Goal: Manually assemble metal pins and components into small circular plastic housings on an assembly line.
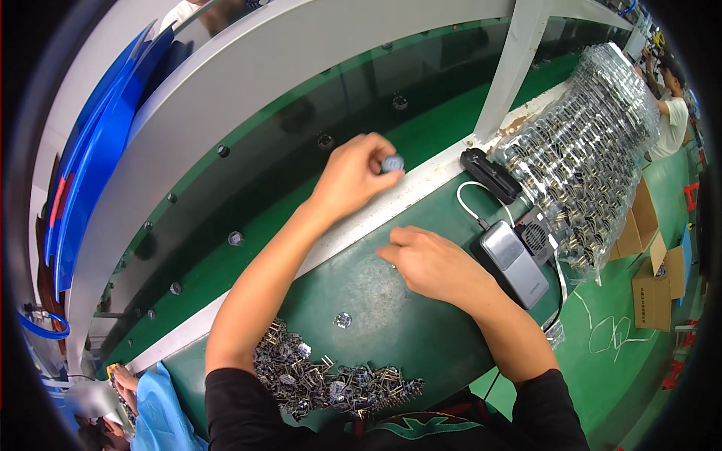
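My left hand point(353, 177) is raised at the metal rail beside the green conveyor belt. Its fingers and thumb pinch a small round grey component point(392, 164). Closer to me, my right hand point(423, 261) hovers low over the green tabletop point(451, 338) with its fingertips closed together. A tiny bright bit shows at those fingertips, too small to name. A single small round component point(342, 320) lies on the table below my hands. Nearer my body a heap of small metal components with thin pins point(338, 383) spreads across the table edge.
Small round components point(235, 238) sit spaced along the conveyor belt point(195, 263). To the right are a grey power bank point(515, 263) with a white cable, a black case point(490, 174) and stacked clear trays point(587, 150) of components. Cardboard boxes point(653, 297) stand on the floor. People work at both sides.
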The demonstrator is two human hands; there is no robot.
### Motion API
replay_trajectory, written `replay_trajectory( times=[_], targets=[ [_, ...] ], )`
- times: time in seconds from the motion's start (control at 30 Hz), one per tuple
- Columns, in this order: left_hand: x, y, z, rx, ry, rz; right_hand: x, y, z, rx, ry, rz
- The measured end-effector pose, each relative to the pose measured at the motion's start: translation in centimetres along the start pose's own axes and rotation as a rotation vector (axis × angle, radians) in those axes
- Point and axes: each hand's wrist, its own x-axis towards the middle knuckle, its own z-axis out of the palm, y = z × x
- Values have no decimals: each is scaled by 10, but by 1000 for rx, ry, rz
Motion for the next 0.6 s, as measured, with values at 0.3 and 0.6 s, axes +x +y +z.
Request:
replay_trajectory(
  times=[0.3,0.6],
  targets=[
    [-149,17,-22,-540,51,-438,13,7,13,162,140,83],
    [-161,28,-13,-133,66,-98,10,-25,8,129,219,-177]
  ],
)
